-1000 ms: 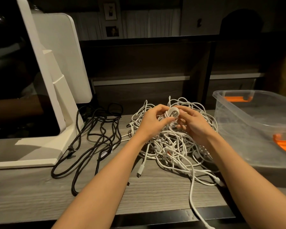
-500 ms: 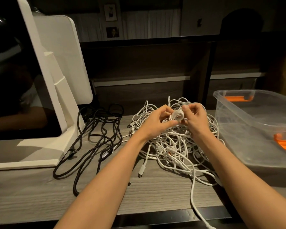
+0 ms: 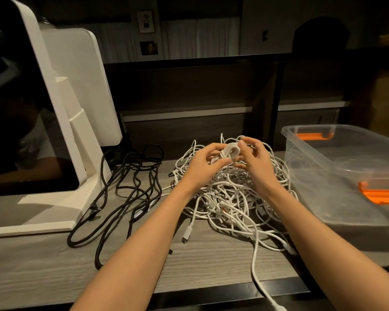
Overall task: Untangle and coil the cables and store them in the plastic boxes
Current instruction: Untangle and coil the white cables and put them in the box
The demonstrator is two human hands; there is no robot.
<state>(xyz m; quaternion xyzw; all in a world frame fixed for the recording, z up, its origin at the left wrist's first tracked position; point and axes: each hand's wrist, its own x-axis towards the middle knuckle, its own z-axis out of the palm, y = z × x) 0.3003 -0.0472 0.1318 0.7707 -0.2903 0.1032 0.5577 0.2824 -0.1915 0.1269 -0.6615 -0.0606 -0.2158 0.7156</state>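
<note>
Holding a small white coil (image 3: 230,151) between them, left hand (image 3: 206,161) and right hand (image 3: 253,157) pinch it; the box (image 3: 305,153) lies just right, nearer the right hand.

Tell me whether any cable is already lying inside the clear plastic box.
No: the clear plastic box holds no cable, while the white cables and black cables all lie on the table.

A large white-framed monitor (image 3: 29,104) with a dark screen fills the left of the frame, its stand resting on the grey wood-grain desk (image 3: 43,265). Two small framed pictures (image 3: 147,32) hang on the dim wall at upper centre.
</note>
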